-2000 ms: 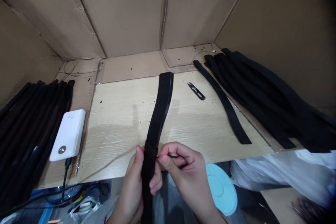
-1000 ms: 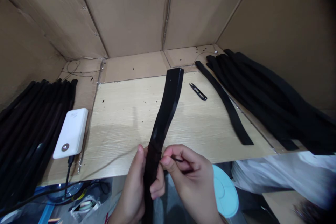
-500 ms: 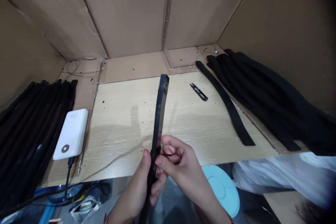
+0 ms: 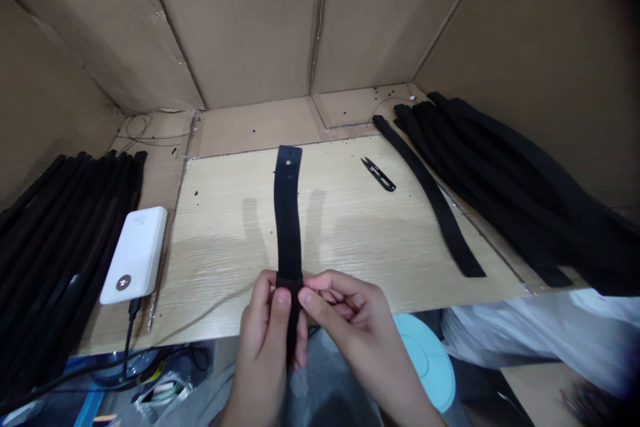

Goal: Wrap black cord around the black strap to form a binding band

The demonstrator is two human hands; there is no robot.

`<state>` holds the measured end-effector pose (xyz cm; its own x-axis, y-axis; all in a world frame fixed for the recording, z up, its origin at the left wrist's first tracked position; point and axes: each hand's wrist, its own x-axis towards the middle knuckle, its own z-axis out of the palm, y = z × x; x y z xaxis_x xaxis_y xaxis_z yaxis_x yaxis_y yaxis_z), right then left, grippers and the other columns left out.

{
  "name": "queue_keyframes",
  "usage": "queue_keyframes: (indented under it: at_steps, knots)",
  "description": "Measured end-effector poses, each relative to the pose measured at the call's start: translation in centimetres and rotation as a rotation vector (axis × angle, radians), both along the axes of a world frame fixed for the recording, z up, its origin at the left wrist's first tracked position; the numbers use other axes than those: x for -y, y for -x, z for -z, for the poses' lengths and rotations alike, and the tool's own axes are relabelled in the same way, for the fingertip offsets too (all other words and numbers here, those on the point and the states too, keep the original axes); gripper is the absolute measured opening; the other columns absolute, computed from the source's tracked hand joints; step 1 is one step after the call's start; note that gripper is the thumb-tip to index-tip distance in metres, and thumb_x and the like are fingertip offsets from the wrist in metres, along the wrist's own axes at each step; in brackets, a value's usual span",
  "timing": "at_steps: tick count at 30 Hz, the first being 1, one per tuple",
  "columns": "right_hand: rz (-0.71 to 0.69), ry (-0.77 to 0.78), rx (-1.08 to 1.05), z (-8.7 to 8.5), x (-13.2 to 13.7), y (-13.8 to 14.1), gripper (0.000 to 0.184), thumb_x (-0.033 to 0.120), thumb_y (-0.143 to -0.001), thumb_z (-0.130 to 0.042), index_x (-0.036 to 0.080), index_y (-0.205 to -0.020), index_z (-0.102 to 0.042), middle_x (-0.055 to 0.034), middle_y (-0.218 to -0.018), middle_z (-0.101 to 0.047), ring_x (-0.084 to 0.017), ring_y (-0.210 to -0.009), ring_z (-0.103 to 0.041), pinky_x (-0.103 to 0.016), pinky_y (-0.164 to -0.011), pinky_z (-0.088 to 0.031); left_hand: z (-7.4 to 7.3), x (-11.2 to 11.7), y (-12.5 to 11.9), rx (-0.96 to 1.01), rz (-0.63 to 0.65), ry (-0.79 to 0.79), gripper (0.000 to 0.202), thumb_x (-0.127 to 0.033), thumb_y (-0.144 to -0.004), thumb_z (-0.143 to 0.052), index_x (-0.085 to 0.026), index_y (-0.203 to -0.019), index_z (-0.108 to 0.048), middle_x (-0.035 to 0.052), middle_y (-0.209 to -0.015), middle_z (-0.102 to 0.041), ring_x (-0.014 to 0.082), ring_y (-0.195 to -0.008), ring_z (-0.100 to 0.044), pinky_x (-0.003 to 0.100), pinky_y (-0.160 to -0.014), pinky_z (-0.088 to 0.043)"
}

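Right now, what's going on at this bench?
A person's left hand grips a long, flat black strap, and the right hand touches its edge beside a dark band across it. Small black snips lie on the pale wood-grain board, left of a single curved black strip. One pile of black strips lies at the left, another pile at the right.

One head-worn view. We look out from above the wearer's own hands, facing forward and down. Left hand and right hand sit near us, low and central, forearms running off the bottom edge. Beyond them we overlook the wood-grain tabletop; the cardboard back wall stands farthest, filling our top. Below the tabletop's front edge we catch a turquoise disc. Dark blur at our upper right corner.
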<state>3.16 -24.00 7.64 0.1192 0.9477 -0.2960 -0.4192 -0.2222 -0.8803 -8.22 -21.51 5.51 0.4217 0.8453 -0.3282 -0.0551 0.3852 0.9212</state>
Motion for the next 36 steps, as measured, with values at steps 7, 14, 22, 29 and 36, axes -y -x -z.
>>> queue_keyframes:
  at_steps: [7, 14, 22, 29, 36]
  knots:
    - [0.009, -0.126, -0.032, -0.6, 0.2, -0.4, 0.021, 0.032, -0.090, -0.064, 0.013, -0.082, -0.058, -0.0043, -0.064, -0.068, -0.014, -0.049, -0.066, -0.019, -0.046, -0.054, 0.2, 0.0, 0.2, 0.160, -0.019, 0.147, 0.034, -0.054, -0.094, -0.048, -0.021, -0.093, -0.039, -0.0090, -0.056, -0.044, 0.0023, -0.037, -0.030, 0.013, -0.036, -0.025]
    - [0.048, -0.121, -0.040, 0.3, 0.3, -0.2, 0.016, 0.029, -0.090, -0.064, 0.014, -0.088, -0.060, -0.0045, -0.065, -0.070, -0.017, -0.049, -0.067, -0.020, -0.045, -0.055, 0.5, -0.4, 0.3, 0.237, -0.006, 0.242, 0.039, -0.056, -0.090, -0.055, -0.021, -0.101, -0.041, -0.0098, -0.054, -0.045, 0.0023, -0.034, -0.031, 0.011, -0.032, -0.027]
    - [0.074, -0.076, -0.009, 1.3, -0.5, -0.9, 0.015, 0.018, -0.071, -0.081, 0.011, -0.080, -0.070, 0.0028, -0.054, -0.057, -0.003, -0.046, -0.055, -0.007, -0.046, -0.040, 0.5, -0.1, 0.6, 0.362, 0.101, 0.310, 0.047, -0.063, -0.091, -0.046, -0.024, -0.115, -0.038, -0.0090, -0.057, -0.046, 0.0017, -0.032, -0.031, 0.010, -0.032, -0.028]
    - [-0.105, -0.108, -0.149, 2.3, -0.3, -1.5, 0.027, 0.022, -0.076, -0.079, 0.015, -0.101, -0.072, 0.0017, -0.062, -0.057, -0.008, -0.047, -0.061, -0.012, -0.044, -0.044, 1.8, 0.1, 1.6, 0.569, 0.312, 0.299, 0.052, -0.070, -0.092, -0.023, -0.032, -0.126, -0.024, -0.0022, -0.075, -0.060, 0.0062, -0.036, -0.049, 0.011, -0.032, -0.031]
    - [-0.084, -0.056, -0.287, 2.2, -0.2, -1.6, 0.041, 0.020, -0.069, -0.083, 0.013, -0.101, -0.058, 0.0093, -0.058, -0.043, -0.010, -0.039, -0.058, -0.013, -0.037, -0.045, 0.8, 0.0, 0.9, 0.340, 0.248, 0.187, 0.034, -0.058, -0.096, -0.037, -0.028, -0.108, -0.025, -0.0048, -0.070, -0.058, 0.0059, -0.039, -0.049, 0.011, -0.036, -0.032]
